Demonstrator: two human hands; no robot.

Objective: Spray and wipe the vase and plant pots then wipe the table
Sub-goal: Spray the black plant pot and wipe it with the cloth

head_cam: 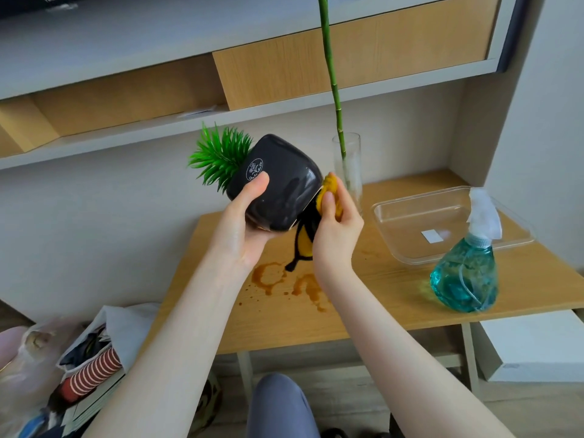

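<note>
Left hand [249, 222] is gripping the black plant pot [278, 181], tipped on its side in the air above the table [363, 311], leaves pointing to 10 o'clock. Right hand [335, 222] pinches a yellow cloth [330, 191] against the pot's base at 3 o'clock. I'd turn the pot a bit between strokes so the rag covers the whole bottom. White round logo [254, 169] on the pot, text too small to read. Glass vase [347, 165] and spray bottle [467, 273] sit further right.
</note>
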